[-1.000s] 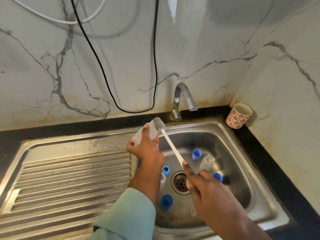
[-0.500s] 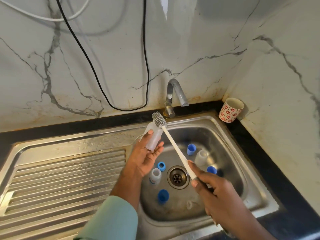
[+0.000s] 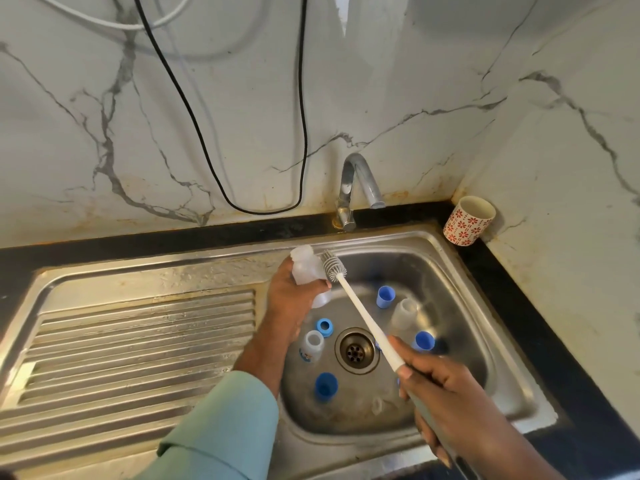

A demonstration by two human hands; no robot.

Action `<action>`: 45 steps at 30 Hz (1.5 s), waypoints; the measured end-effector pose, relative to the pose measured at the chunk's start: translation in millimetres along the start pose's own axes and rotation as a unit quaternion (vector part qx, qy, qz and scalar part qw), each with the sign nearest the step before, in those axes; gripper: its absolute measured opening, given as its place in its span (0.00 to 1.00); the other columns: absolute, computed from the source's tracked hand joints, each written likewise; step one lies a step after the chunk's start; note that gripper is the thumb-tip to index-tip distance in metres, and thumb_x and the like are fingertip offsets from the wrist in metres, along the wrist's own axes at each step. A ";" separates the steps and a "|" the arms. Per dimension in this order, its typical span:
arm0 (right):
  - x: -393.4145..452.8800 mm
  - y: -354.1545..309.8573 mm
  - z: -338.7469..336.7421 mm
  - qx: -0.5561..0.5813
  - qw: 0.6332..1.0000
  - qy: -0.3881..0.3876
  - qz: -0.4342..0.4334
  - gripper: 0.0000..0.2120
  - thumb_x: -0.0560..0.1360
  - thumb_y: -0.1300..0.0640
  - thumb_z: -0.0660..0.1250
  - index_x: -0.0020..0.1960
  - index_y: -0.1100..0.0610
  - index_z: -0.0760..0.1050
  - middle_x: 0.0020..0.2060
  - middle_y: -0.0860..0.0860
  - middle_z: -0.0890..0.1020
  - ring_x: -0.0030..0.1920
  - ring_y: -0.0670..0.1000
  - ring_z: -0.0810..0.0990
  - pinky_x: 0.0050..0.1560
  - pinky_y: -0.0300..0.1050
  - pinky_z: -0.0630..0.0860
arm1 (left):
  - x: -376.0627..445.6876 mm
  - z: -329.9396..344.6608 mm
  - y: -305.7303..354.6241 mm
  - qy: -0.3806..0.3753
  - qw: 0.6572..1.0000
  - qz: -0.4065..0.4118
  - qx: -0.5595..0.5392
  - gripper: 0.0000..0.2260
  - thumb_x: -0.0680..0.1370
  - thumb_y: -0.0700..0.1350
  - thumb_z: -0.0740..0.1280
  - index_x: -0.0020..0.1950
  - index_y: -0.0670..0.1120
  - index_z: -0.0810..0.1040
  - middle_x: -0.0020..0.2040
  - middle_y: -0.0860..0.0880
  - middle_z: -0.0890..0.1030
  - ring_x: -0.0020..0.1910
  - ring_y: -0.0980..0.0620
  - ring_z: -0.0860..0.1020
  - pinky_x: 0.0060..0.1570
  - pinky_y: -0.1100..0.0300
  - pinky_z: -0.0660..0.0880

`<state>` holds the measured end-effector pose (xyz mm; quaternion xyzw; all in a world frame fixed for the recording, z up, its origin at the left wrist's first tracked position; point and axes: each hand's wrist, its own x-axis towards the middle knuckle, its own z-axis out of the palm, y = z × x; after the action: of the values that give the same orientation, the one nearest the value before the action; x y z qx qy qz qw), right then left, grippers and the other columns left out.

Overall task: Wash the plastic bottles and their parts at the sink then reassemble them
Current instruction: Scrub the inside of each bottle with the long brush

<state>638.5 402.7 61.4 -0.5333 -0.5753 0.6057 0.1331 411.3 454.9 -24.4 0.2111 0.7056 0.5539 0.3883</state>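
The steel sink [image 3: 460, 271] holds blue caps [image 3: 325, 386] and clear bottles [image 3: 403, 311] around its drain [image 3: 356, 349]; right of the sink, a patterned cup [image 3: 467, 221] stands on the dark tabletop [image 3: 540, 327].

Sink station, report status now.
Left hand grips clear bottle. Right hand grips brush, bristles beside bottle, outside it. Caps, more bottles loose in sink. Nothing blocking.
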 end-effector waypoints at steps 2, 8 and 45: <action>1.0 -2.5 2.4 0.012 1.000 0.000 0.002 0.19 0.82 0.58 0.60 0.56 0.31 0.74 0.43 0.58 0.79 0.25 0.51 0.71 0.25 0.42 0.70 | -0.7 5.2 -3.4 0.018 0.997 0.031 0.061 0.33 0.68 0.42 0.80 0.69 0.55 0.71 0.59 0.49 0.80 0.56 0.48 0.79 0.54 0.49 0.81; 4.0 -13.4 8.1 0.013 1.000 0.000 0.010 0.19 0.82 0.56 0.59 0.63 0.32 0.68 0.42 0.55 0.78 0.25 0.48 0.72 0.27 0.40 0.72 | -3.7 17.2 -10.6 0.020 0.977 0.094 0.189 0.31 0.72 0.45 0.77 0.70 0.52 0.67 0.62 0.49 0.78 0.59 0.47 0.78 0.54 0.54 0.78; 27.8 -19.9 -33.9 0.102 0.993 -0.040 0.053 0.17 0.82 0.57 0.60 0.66 0.40 0.74 0.38 0.56 0.76 0.23 0.47 0.69 0.20 0.39 0.67 | 5.7 28.2 -1.8 -0.002 0.948 0.103 0.300 0.28 0.72 0.44 0.76 0.69 0.51 0.71 0.57 0.50 0.78 0.54 0.53 0.75 0.48 0.61 0.73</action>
<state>645.5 449.0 72.2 -0.5224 -0.4861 0.6882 0.1312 430.1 476.0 -30.3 0.3905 0.8126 0.3535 0.2496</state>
